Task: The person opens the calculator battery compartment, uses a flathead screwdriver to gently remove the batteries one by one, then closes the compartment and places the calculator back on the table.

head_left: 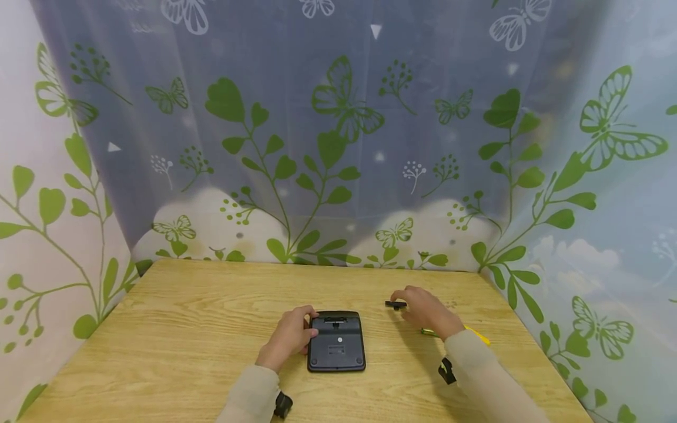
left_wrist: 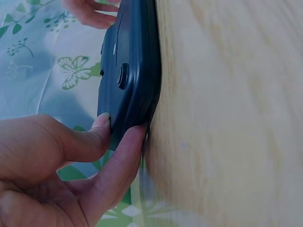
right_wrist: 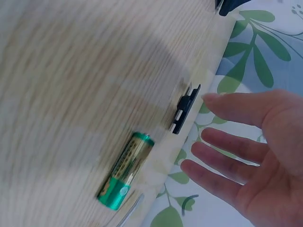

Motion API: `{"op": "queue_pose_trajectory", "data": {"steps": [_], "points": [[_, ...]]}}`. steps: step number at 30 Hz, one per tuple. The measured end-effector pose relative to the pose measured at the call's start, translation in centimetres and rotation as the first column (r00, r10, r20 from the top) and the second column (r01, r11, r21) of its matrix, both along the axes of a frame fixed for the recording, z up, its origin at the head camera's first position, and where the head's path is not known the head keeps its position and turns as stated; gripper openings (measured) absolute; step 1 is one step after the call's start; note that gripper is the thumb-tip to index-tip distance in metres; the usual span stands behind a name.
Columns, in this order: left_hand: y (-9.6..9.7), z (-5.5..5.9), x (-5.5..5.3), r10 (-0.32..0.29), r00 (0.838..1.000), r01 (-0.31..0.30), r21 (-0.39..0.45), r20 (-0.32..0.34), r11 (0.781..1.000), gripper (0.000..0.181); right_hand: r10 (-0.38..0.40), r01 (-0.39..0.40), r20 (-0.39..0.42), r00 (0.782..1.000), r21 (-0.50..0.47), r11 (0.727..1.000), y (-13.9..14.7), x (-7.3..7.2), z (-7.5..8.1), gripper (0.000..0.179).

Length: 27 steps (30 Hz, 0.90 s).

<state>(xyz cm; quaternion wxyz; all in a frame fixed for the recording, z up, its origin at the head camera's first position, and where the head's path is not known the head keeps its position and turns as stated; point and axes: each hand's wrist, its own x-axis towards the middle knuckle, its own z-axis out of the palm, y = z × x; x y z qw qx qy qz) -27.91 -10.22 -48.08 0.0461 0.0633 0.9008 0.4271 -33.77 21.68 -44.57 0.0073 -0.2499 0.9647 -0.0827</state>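
A black calculator [head_left: 337,343] lies face down on the table, its battery compartment [head_left: 335,321] uncovered near the far end. My left hand [head_left: 290,335] pinches its left edge, thumb [left_wrist: 90,142] on the upturned back and fingers at the side. Over to the right, my right hand [head_left: 423,306] hovers with loosely extended fingers beside a small black battery cover [right_wrist: 185,109]. In the right wrist view a slight gap shows between the thumb tip and the cover. A green and gold battery [right_wrist: 126,171] lies on the table near that hand.
Partly under my right forearm lies a yellow handle [head_left: 478,335]; a thin metal shaft [right_wrist: 130,211] shows beside the battery. The wooden table [head_left: 211,294] meets a patterned curtain [head_left: 296,176] at its back edge and sides.
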Motion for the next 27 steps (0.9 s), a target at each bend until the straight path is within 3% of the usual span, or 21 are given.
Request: {"op": "queue_pose_trajectory", "data": {"steps": [13, 27], "points": [[0.1, -0.1, 0.0, -0.007, 0.998, 0.007, 0.004, -0.058, 1.0, 0.029, -0.023, 0.022, -0.021, 1.0, -0.023, 0.999, -1.1, -1.4, -1.4, 0.038], [-0.2, 0.0, 0.0, -0.018, 0.999, 0.019, 0.018, -0.034, 1.0, 0.03, -0.01, 0.007, -0.051, 0.999, -0.059, 0.998, -2.2, -2.0, -2.5, 0.028]]}}
